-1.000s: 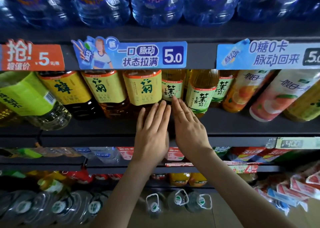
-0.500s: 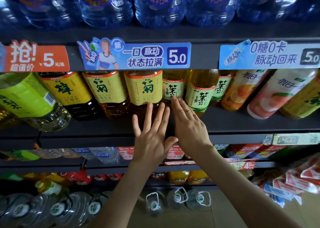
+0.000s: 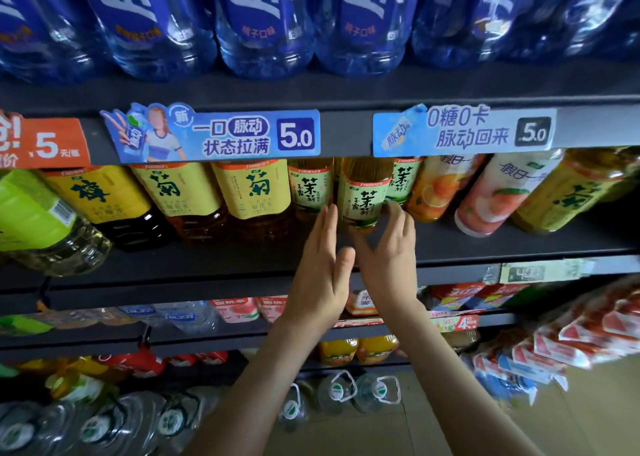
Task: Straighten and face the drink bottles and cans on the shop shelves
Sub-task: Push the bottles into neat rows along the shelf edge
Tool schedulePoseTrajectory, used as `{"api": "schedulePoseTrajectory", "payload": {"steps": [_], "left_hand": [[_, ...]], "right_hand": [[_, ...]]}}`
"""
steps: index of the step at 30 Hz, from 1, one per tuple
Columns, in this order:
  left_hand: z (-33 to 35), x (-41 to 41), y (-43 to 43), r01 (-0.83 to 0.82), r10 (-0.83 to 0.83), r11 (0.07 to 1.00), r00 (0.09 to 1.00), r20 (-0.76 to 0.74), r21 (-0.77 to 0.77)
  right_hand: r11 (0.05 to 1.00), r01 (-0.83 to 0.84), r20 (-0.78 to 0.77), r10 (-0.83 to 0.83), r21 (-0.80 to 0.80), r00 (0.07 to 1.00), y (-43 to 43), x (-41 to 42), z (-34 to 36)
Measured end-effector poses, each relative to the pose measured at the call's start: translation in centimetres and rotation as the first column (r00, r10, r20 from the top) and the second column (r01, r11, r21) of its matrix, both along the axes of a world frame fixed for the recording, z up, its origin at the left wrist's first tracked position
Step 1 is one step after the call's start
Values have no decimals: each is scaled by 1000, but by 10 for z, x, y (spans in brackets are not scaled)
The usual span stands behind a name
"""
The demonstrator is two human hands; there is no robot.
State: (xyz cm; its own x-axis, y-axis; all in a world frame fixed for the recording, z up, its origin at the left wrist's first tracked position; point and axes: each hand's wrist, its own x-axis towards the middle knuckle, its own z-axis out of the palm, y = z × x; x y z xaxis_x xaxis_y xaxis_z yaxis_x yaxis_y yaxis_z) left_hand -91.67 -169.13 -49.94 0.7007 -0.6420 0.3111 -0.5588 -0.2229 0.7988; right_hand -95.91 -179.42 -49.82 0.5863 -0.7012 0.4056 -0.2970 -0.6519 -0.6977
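Observation:
A green-labelled tea bottle [image 3: 362,192] stands at the front of the middle shelf [image 3: 207,261], ahead of two like bottles [image 3: 310,188] behind it. My right hand [image 3: 389,265] grips its lower part, thumb under the base on the left and fingers curled on the right side. My left hand [image 3: 320,275] reaches up with straight fingers, its fingertips against the bottle's left side. Yellow-labelled tea bottles [image 3: 256,192] stand in a row just to the left.
Large blue bottles [image 3: 263,22] fill the shelf above. Orange [image 3: 436,192] and peach [image 3: 491,195] drink bottles lean to the right. Lower shelves hold more drinks, water jugs [image 3: 339,389] stand on the floor, and snack packs [image 3: 571,341] hang at lower right.
Both hands have shifted right from the yellow-labelled bottle to the front green-labelled one. My right hand has closed round its base, and the view has tilted up.

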Motion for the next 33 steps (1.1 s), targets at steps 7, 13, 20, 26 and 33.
{"api": "schedulePoseTrajectory", "payload": {"steps": [7, 13, 20, 26, 33], "left_hand": [[-6, -7, -12, -57, 51, 997, 994, -101, -58], [-4, -22, -19, -130, 128, 991, 990, -50, -39], [-4, -56, -65, -321, 335, 940, 933, 134, -111], [-9, -77, -105, -303, 316, 948, 935, 163, -101], [-10, -88, -133, -301, 310, 951, 929, 201, -78]], "right_hand": [[992, 56, -25, -54, 113, 998, -3, 28, 2], [997, -61, 41, 59, 42, 997, -13, -3, -4], [952, 285, 201, -302, 110, 932, -80, -73, -11], [957, 203, 127, -232, 207, 964, -130, -77, -9], [972, 143, 114, -166, 187, 979, -153, -69, -4]]}}
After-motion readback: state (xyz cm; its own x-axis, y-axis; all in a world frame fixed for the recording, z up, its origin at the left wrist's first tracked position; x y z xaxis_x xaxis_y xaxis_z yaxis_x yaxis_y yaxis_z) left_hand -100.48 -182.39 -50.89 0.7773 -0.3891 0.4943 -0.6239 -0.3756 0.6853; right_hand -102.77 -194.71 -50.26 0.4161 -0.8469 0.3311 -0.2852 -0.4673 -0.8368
